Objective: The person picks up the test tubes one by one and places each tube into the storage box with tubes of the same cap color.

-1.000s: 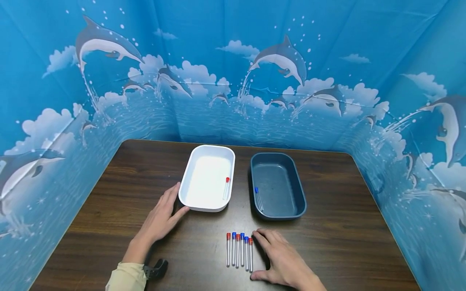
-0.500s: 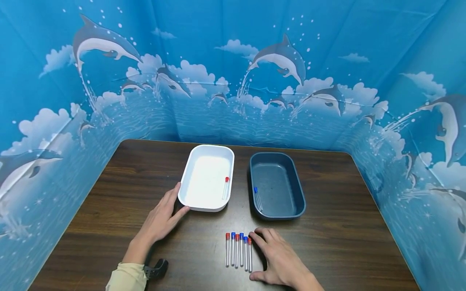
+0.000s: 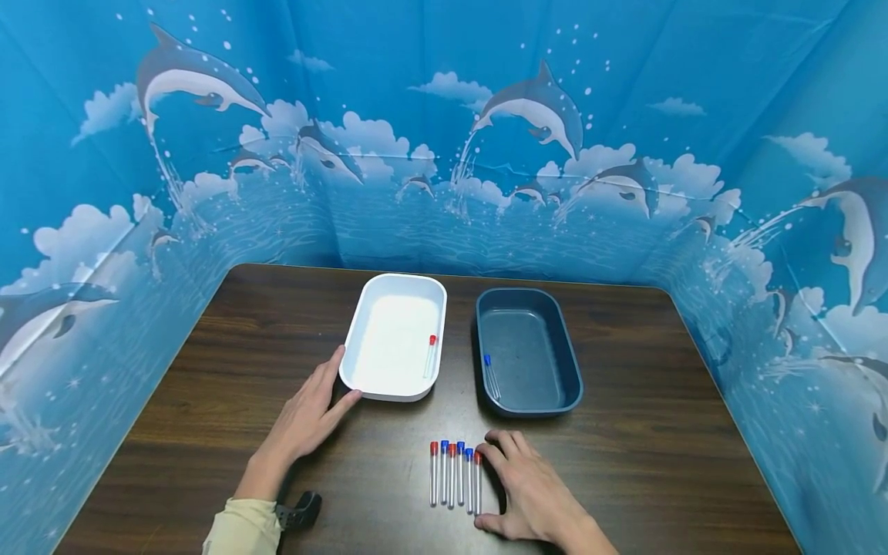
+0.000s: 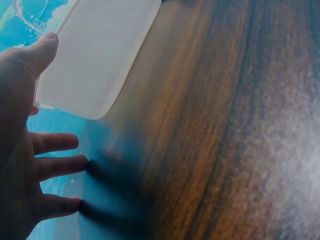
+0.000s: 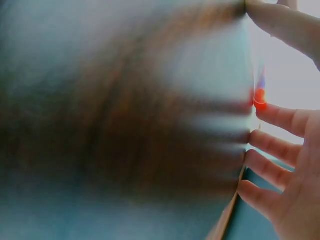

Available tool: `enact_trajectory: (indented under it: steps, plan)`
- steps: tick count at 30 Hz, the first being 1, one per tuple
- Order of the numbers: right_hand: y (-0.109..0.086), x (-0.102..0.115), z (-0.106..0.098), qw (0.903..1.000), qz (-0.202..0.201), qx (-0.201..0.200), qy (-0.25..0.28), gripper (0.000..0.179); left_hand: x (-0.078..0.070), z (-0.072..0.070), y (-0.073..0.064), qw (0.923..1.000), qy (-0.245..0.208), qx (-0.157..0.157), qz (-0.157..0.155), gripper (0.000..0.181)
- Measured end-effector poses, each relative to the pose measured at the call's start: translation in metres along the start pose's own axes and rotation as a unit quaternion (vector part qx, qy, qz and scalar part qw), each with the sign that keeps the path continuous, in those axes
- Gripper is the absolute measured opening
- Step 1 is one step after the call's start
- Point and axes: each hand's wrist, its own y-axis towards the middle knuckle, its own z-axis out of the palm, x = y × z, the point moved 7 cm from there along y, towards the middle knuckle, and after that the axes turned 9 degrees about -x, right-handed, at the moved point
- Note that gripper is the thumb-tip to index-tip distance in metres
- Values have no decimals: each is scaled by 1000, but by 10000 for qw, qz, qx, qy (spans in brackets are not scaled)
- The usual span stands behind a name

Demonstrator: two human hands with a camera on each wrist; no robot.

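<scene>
My right hand [image 3: 530, 493] rests on the table at the right side of a row of several clear tubes with red or blue caps [image 3: 452, 478]. Its index fingertip touches the red cap of the rightmost tube [image 3: 479, 484], and the thumb tip lies by that tube's lower end. In the right wrist view the red cap [image 5: 260, 97] meets the index finger, with the fingers spread. My left hand [image 3: 301, 424] lies against the near left corner of a white tray [image 3: 388, 339], its fingers extended along the side and the thumb at the front edge.
Inside the white tray lies a red-capped tube [image 3: 430, 358]. A dark blue-grey tray [image 3: 534, 347] to its right holds a blue-capped tube [image 3: 491, 378]. Both stand on the brown wooden table [image 3: 645, 401], which a blue dolphin-print curtain [image 3: 416, 208] surrounds at the back and sides.
My right index finger has moved slightly left, from beside the row onto the rightmost tube's red cap. My left hand and both trays have stayed in place.
</scene>
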Motion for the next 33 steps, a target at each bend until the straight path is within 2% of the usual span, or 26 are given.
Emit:
enact_trajectory:
  steps: [9,15,25,33]
  plan:
    - [-1,2,-4,9994,-173,-294,-110,94,1,0,0,10000,-19,23,-36,82]
    - [-1,2,-4,9996,-130,-251,-52,94,0,-1,0,10000,4,-23,-29,82]
    - [-3,1,-7,9995,-145,-280,59,93,1,1,-1,9998,-15,123,-176,82]
    - [-4,4,-14,9993,-183,-324,39,93,1,0,-1,9998,4,121,-153,82]
